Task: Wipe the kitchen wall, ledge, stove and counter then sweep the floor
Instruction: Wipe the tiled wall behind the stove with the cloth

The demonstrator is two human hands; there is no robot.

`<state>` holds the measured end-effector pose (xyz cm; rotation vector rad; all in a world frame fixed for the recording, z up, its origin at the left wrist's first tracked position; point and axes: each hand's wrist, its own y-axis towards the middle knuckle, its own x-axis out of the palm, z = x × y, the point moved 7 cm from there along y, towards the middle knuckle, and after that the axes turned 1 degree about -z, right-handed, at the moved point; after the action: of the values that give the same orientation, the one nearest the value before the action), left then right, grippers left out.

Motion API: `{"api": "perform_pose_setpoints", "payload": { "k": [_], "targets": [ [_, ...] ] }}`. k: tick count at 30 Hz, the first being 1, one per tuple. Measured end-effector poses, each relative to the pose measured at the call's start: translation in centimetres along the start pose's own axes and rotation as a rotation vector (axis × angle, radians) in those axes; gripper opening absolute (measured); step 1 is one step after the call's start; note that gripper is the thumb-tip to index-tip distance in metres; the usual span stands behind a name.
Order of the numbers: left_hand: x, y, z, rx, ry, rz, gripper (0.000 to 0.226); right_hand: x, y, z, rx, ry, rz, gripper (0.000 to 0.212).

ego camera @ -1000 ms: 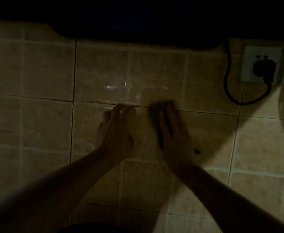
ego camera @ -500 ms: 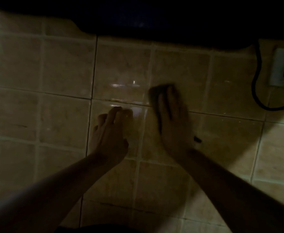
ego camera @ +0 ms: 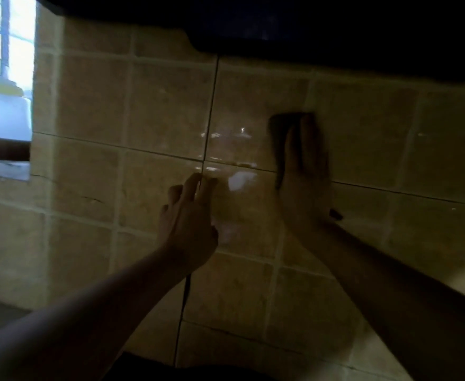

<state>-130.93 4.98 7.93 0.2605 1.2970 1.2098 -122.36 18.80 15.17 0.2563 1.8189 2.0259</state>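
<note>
The beige tiled kitchen wall [ego camera: 168,111] fills the dim view, with wet glints near its middle. My right hand [ego camera: 304,174] lies flat against the tiles, fingers straight, pressing a dark cloth [ego camera: 279,125] to the wall; the cloth shows above and left of the fingers. My left hand [ego camera: 188,215] rests on the wall lower and to the left, fingers straight and slightly spread, with only the fingertips touching the tile. It holds nothing.
A dark overhanging hood or cabinet [ego camera: 308,28] runs along the top. At the far left is a bright window opening [ego camera: 4,78] with a ledge [ego camera: 3,167] below it. A dark shape shows at the bottom edge.
The view has swung left: the socket and cable have gone out of sight at the right and the window has appeared. My right hand has slid the cloth up the wall.
</note>
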Motion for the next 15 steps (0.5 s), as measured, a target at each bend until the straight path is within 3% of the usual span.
{"api": "perform_pose_setpoints", "payload": {
  "k": [3,5,7,12,15],
  "targets": [
    [-0.2,-0.3,-1.2,-0.014,0.022,-0.010,0.077,3.0,-6.7,-5.1,-0.441,-0.002,-0.095,0.059],
    [-0.3,-0.5,-1.4,-0.001,0.014,-0.016,0.075,3.5,-9.5,-6.0,-0.582,0.001,-0.167,0.062],
    [-0.7,-0.4,-1.9,0.017,0.023,-0.016,0.076,2.9,-8.2,-5.8,-0.556,-0.020,-0.187,0.070],
    [-2.2,0.7,-3.9,-0.030,0.018,-0.038,0.083,1.3,3.4,-3.8,-0.143,-0.001,-0.063,0.070],
    [-2.1,0.9,-5.0,-0.027,0.031,-0.027,0.082,2.9,2.7,-6.1,-0.201,0.015,-0.047,0.068]
  ]
}}
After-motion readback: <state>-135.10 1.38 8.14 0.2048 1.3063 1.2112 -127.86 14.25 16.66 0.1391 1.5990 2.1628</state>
